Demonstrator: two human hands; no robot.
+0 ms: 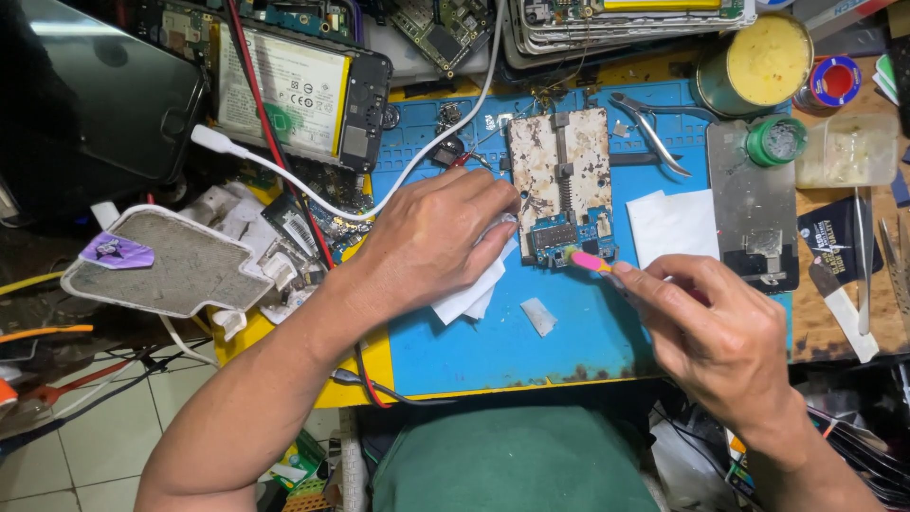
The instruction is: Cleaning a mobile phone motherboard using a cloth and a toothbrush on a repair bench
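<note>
Head view, looking down on our bench. Blue work mat point(569, 341) over a yellow surface, cluttered on all sides.

Our left hand point(431, 237) rests palm down on a folded white tissue point(471, 296), fingers curled over it and pinning it to the mat, fingertips touching the left edge of the metal holder plate point(559, 171). That plate is stained and rusty, standing near the middle of the mat.

A small blue circuit board point(569, 239) sits clamped at the lower end of the plate, just right of our left fingertips.

Our right hand point(716, 327) is closed around a pink-handled brush point(592, 262), thumb and fingers pinched on the handle; its head touches the lower edge of the circuit board. How the bristles lie we cannot tell.

Nearby on the mat: a white paper square point(673, 228) right of the board, a small grey scrap point(538, 316) below it, metal cutters point(654, 133) at the upper right.

Off the mat: an opened phone with its battery exposed point(294, 90) at upper left, crossed by a white cable point(313, 190) and a red wire point(261, 104); a round tin of yellow paste point(758, 62) at upper right; a green-capped pot point(775, 140) on a grey metal plate point(754, 213); tweezers point(863, 256) at far right.
</note>
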